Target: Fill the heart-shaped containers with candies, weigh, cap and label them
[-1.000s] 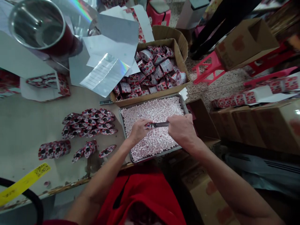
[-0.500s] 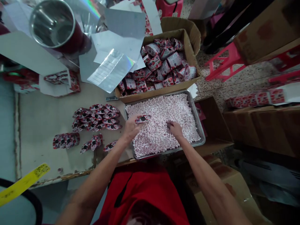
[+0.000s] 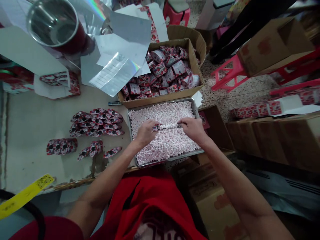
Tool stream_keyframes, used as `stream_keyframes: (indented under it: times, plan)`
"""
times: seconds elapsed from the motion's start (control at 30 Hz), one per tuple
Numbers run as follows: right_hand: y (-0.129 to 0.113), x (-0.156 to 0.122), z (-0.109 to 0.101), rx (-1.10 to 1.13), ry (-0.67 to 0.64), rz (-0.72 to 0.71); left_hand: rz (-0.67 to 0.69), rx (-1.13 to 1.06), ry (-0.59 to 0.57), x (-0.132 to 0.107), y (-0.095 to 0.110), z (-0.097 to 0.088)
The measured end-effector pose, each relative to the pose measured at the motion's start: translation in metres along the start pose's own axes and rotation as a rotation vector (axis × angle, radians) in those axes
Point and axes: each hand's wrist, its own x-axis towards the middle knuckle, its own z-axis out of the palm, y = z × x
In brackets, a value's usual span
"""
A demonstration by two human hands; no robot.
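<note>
A shallow metal tray (image 3: pixel 163 160) holds a thick layer of small white-pink pellets (image 3: pixel 160 148). Over its left half, my left hand (image 3: pixel 146 133) is closed around a small printed packet (image 3: pixel 155 127), mostly hidden by the fingers. My right hand (image 3: pixel 193 128) pinches the right end of a narrow pellet-covered strip (image 3: pixel 170 126). This strip runs straight across to the packet; whether it is a slim scoop or a strand, I cannot tell. On the table to the left lie a stack of similar packets (image 3: pixel 96 121) with dark round spots, a row of packets (image 3: pixel 62 146) and a single packet (image 3: pixel 112 152).
Behind the tray, a cardboard box (image 3: pixel 160 100) is full of printed rolled sleeves (image 3: pixel 172 71). Paper sheets (image 3: pixel 125 43) and a steel cup (image 3: pixel 53 26) stand back left. Pink stools (image 3: pixel 230 73) and cartons (image 3: pixel 262 136) are to the right, where a person's legs (image 3: pixel 237 30) show.
My right hand has lifted from the pellets with the strip, which now spans to the packet in my left hand. The camera view has shifted slightly.
</note>
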Motion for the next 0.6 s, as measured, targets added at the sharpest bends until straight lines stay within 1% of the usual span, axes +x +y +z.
stream_keyframes:
  times: [0.1, 0.17, 0.27, 0.33, 0.4, 0.47, 0.53, 0.6]
  plan:
    - [-0.035, -0.008, -0.011, -0.335, 0.006, -0.057, -0.007, -0.02, -0.006, -0.005, 0.002, 0.006]
    - [-0.055, -0.016, -0.014, -0.469, 0.015, -0.117, -0.019, -0.037, 0.012, -0.009, 0.003, 0.01]
    - [-0.075, -0.029, -0.016, -0.558, 0.053, -0.186, -0.05, -0.057, 0.062, -0.013, 0.004, 0.015]
    - [-0.077, -0.035, -0.016, -0.568, 0.083, -0.206, -0.068, -0.096, 0.094, -0.017, 0.004, 0.019]
    - [-0.066, -0.039, -0.014, -0.52, 0.129, -0.202, -0.09, -0.147, 0.119, -0.021, 0.004, 0.021]
    - [-0.038, -0.04, -0.01, -0.401, 0.178, -0.168, -0.117, -0.199, 0.139, -0.028, 0.002, 0.02]
    - [0.005, -0.039, -0.002, -0.268, 0.187, -0.104, -0.125, -0.231, 0.156, -0.038, 0.0, 0.014]
    - [0.058, -0.04, 0.008, -0.233, 0.157, 0.03, -0.124, -0.219, 0.187, -0.055, -0.004, 0.0]
